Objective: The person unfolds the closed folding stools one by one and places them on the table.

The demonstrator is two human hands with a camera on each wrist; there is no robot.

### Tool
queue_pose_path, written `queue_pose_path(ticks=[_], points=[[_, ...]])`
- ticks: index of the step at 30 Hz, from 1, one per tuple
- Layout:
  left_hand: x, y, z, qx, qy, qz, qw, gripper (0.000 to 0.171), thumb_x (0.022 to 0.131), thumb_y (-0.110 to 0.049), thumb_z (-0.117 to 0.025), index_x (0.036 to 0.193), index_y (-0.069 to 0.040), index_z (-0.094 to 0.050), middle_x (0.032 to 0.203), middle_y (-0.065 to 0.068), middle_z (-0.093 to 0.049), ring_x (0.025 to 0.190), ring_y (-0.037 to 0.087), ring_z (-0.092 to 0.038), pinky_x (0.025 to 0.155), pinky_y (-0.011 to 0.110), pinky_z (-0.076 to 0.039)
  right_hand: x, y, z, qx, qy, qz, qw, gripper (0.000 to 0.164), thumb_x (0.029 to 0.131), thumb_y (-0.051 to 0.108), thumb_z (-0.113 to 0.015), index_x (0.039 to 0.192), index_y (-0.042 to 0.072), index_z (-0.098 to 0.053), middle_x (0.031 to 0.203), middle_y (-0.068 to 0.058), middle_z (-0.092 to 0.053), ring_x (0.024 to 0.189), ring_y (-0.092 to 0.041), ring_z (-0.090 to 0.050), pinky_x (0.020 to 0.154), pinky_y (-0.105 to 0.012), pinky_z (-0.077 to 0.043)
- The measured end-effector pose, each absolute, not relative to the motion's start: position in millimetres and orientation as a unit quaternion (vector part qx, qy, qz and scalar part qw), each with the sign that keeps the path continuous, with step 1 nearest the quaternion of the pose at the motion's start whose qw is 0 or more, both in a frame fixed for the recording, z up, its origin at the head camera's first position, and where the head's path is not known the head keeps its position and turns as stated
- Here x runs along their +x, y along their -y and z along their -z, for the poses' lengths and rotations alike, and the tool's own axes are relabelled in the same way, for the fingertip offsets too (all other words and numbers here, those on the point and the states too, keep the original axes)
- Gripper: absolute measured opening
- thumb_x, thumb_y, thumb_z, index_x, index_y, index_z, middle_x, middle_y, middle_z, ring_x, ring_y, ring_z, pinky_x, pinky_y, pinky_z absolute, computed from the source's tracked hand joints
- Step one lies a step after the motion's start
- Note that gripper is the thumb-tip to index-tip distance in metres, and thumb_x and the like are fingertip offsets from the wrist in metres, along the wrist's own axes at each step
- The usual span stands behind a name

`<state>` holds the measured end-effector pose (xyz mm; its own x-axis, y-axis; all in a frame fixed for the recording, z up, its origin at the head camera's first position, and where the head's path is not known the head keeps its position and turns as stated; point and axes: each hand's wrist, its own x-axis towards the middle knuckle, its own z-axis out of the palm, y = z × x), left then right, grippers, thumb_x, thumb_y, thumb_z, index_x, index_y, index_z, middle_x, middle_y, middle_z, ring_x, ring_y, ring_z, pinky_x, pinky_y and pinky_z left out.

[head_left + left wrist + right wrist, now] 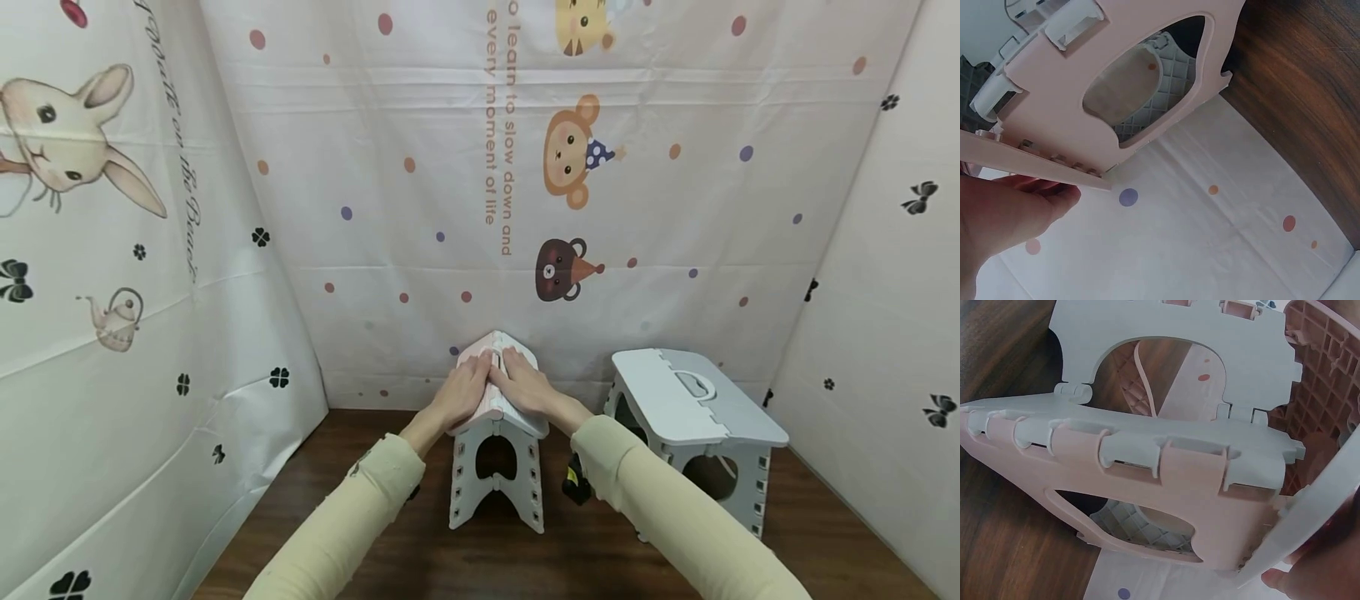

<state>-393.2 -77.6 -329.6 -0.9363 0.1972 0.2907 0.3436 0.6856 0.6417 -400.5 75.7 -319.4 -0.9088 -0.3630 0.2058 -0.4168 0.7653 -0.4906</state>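
A pink and white folding stool (465, 467) stands against the back sheet, its seat peaked in the middle like a roof and its legs bent partly inward. On the left slope of the seat lies my left hand (463, 389), fingers extended. My right hand (525, 385) rests on the right slope, the two hands almost meeting at the ridge. In the left wrist view, a pink side panel (1054, 81) with an oval opening shows beside the hand (1010, 212). The right wrist view shows the hinged end panels (1129, 450); the seat edge partly hides the hand (1322, 562).
To the right stands a second folding stool (645, 396), unfolded, with a flat top and a white carrying handle (697, 385). Printed sheets (360, 225) hang at the back and both sides. Dark wood-patterned flooring (420, 550) lies beneath. A small black and yellow object (576, 483) shows below my right wrist.
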Motion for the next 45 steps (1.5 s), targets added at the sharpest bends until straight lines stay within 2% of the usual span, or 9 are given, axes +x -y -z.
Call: queue_pose_path(ticks=[7,14,20,23,27,33,39,41,45], points=[[-391,78,331,-0.155,0.913,0.362,0.112,0.074,0.103,-0.054,-0.013,0.143,0.001,-0.041,0.142,0.021,-0.048,0.132,0.041,-0.044,0.110,0.052,-0.036,-399,-76,321,0.216,0.934,-0.280,0.060,0.063,0.106,0.041,-0.018,0.152,-0.003,-0.016,0.160,-0.019,-0.017,0.150,-0.034,-0.013,0.118,-0.057,-0.017],[-390,78,327,-0.147,0.922,0.342,0.106,0.077,0.103,-0.054,-0.012,0.141,0.005,-0.040,0.140,0.023,-0.050,0.128,0.038,-0.050,0.107,0.050,-0.040,-398,-78,321,0.221,0.933,-0.274,0.069,0.058,0.106,0.033,-0.020,0.151,-0.005,-0.019,0.159,-0.022,-0.019,0.149,-0.037,-0.015,0.119,-0.057,-0.016],[-389,78,323,-0.148,0.926,0.328,0.111,0.070,0.104,-0.052,-0.013,0.125,0.000,-0.056,0.123,0.019,-0.061,0.110,0.033,-0.060,0.095,0.046,-0.047,-396,-80,320,0.222,0.933,-0.276,0.071,0.056,0.106,0.028,-0.023,0.150,-0.007,-0.021,0.158,-0.022,-0.021,0.148,-0.038,-0.016,0.120,-0.053,-0.017],[-388,78,321,-0.146,0.925,0.335,0.108,0.068,0.104,-0.052,-0.015,0.122,-0.004,-0.060,0.125,0.016,-0.062,0.112,0.031,-0.060,0.096,0.046,-0.047,-395,-81,319,0.219,0.934,-0.274,0.067,0.055,0.106,0.028,-0.025,0.150,-0.006,-0.021,0.159,-0.022,-0.020,0.149,-0.037,-0.016,0.120,-0.052,-0.017],[-388,80,317,-0.134,0.923,0.349,0.093,0.066,0.103,-0.053,-0.019,0.132,-0.007,-0.056,0.135,0.014,-0.058,0.121,0.031,-0.056,0.103,0.047,-0.044,-394,-82,317,0.216,0.936,-0.270,0.061,0.055,0.106,0.028,-0.025,0.150,-0.004,-0.022,0.159,-0.021,-0.020,0.149,-0.037,-0.015,0.120,-0.053,-0.017],[-390,85,315,-0.125,0.925,0.347,0.094,0.051,0.105,-0.043,-0.027,0.132,-0.008,-0.053,0.124,0.013,-0.062,0.117,0.031,-0.058,0.097,0.046,-0.046,-390,-84,316,0.205,0.943,-0.256,0.053,0.054,0.106,0.029,-0.025,0.151,-0.002,-0.023,0.159,-0.020,-0.020,0.149,-0.036,-0.016,0.119,-0.055,-0.017],[-388,79,322,-0.131,0.946,0.267,0.130,0.048,0.103,-0.030,-0.039,0.141,-0.001,-0.042,0.134,0.019,-0.058,0.126,0.037,-0.053,0.110,0.048,-0.037,-383,-87,318,0.211,0.959,-0.182,0.053,0.053,0.106,0.029,-0.026,0.150,0.000,-0.028,0.159,-0.019,-0.023,0.148,-0.037,-0.018,0.117,-0.060,-0.016],[-386,75,325,-0.138,0.952,0.229,0.150,0.048,0.102,-0.026,-0.040,0.140,0.003,-0.042,0.130,0.022,-0.060,0.125,0.037,-0.054,0.112,0.048,-0.034,-380,-88,319,0.212,0.962,-0.163,0.058,0.052,0.105,0.028,-0.027,0.149,0.000,-0.030,0.158,-0.019,-0.024,0.148,-0.037,-0.019,0.117,-0.061,-0.015],[-383,68,333,-0.144,0.958,0.170,0.179,0.042,0.102,-0.024,-0.039,0.130,0.006,-0.050,0.117,0.023,-0.064,0.117,0.036,-0.059,0.109,0.047,-0.038,-381,-89,325,0.207,0.963,-0.160,0.062,0.052,0.105,0.029,-0.028,0.149,0.001,-0.031,0.158,-0.018,-0.025,0.148,-0.036,-0.019,0.117,-0.060,-0.015]])
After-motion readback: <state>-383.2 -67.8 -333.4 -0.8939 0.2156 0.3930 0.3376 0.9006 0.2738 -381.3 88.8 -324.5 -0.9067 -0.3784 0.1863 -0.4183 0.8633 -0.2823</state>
